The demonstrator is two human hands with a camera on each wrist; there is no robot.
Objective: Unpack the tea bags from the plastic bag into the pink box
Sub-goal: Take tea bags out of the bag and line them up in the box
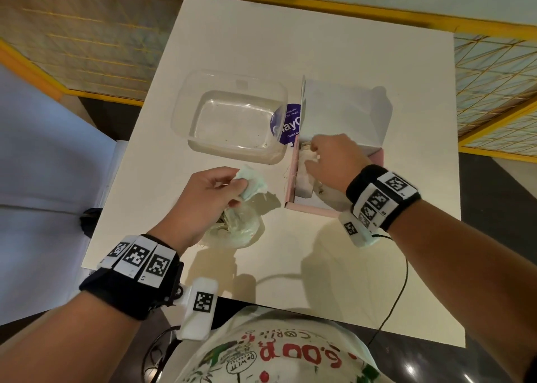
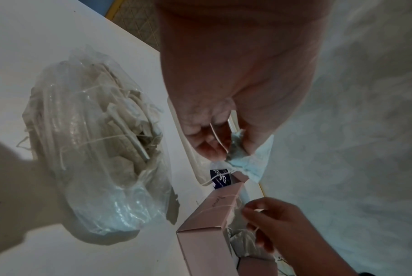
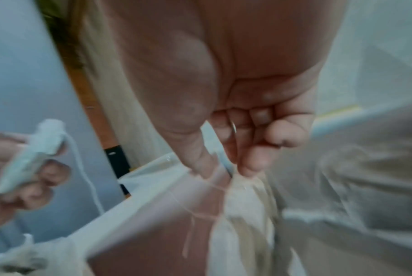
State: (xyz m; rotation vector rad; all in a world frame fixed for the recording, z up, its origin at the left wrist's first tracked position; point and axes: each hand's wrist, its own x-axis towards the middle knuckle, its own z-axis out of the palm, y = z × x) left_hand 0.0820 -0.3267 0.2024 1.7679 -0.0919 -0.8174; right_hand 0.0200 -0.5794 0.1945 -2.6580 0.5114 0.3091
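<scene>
My left hand (image 1: 229,186) pinches the pale, crumpled mouth of the clear plastic bag (image 1: 236,227), which lies on the white table with several tea bags (image 2: 120,119) and their strings inside. The same pinch shows in the left wrist view, on the bag's rim (image 2: 247,162). To the right stands the pink box (image 1: 308,208), its white lid (image 1: 343,115) folded up at the back. My right hand (image 1: 312,158) reaches into the box. Its thumb and forefinger (image 3: 223,166) pinch the top of a tea bag (image 3: 242,209) that hangs among others in the box.
A clear plastic tub (image 1: 232,118), with nothing in it, sits behind the bag and left of the box. It partly covers a purple round sticker (image 1: 289,124). The table edge (image 1: 261,302) runs close to my body, and yellow mesh fencing (image 1: 87,39) surrounds the table.
</scene>
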